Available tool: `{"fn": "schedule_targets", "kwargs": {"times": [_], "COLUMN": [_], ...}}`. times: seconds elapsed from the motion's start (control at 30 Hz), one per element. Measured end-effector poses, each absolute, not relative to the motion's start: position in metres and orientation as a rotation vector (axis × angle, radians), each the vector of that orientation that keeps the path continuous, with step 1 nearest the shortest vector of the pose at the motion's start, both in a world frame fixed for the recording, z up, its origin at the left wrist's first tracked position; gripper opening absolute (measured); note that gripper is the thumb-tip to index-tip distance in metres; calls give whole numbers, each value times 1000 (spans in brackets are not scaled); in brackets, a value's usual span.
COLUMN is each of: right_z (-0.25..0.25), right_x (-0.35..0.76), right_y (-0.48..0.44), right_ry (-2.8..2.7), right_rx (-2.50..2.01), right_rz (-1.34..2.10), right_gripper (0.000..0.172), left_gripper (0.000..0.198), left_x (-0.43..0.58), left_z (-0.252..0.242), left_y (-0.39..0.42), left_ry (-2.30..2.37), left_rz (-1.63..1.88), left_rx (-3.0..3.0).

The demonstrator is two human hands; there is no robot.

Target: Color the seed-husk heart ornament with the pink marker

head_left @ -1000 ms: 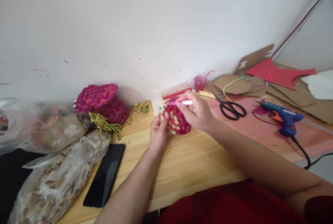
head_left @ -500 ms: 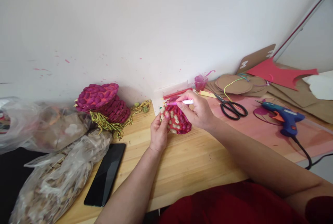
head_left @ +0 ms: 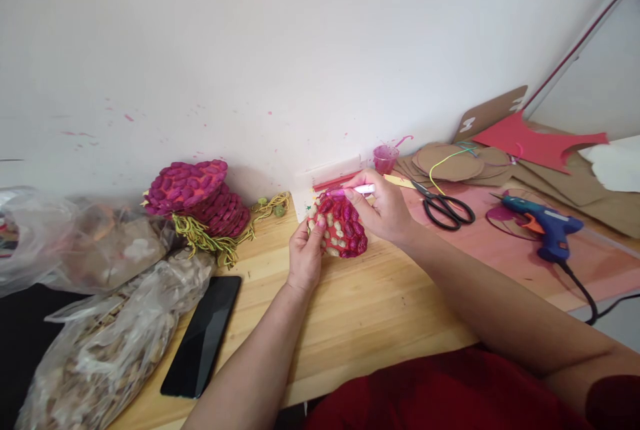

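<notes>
My left hand [head_left: 306,253] grips the left edge of a red disc covered with nut-shaped pieces [head_left: 345,233], its thumb lying on the front face. Pieces on the disc's right and upper parts are magenta; those toward the left and middle are pale beige. Pinched in my right hand [head_left: 383,207] is a white marker-like pen [head_left: 364,189] with a pink front end. Its tip points left at the disc's upper edge; whether it touches is too small to tell.
At left stand a stack of magenta bumpy discs [head_left: 200,197] with yellow-green yarn, plastic bags [head_left: 115,337] and a black phone [head_left: 203,337]. To the right are a pink-stained cup [head_left: 385,159], scissors [head_left: 445,207], cardboard circles [head_left: 447,162] and a blue glue gun [head_left: 547,223] with its cord.
My right hand and the pen have shifted slightly, uncovering more of the magenta pieces at the disc's upper right. My left hand keeps its grip in the same place.
</notes>
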State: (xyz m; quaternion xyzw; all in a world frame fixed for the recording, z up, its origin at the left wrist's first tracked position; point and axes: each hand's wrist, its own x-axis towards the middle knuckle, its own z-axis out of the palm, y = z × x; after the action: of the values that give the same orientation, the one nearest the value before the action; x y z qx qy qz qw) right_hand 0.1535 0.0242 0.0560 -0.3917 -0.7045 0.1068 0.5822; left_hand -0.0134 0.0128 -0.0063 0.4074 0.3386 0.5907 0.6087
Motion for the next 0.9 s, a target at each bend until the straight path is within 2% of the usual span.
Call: {"fn": "schedule_targets", "kwargs": {"times": [0.9], "right_z": [59], "right_x": [154], "right_y": [24], "right_ry": [-1669], "right_rx": [-899], "right_rz": [217], "right_gripper": [7], "left_gripper": [36], "left_x": [-16], "left_z": [-9], "left_y": [12], "left_ry": [890], "left_rz": [1378], "left_rx": [1050]}}
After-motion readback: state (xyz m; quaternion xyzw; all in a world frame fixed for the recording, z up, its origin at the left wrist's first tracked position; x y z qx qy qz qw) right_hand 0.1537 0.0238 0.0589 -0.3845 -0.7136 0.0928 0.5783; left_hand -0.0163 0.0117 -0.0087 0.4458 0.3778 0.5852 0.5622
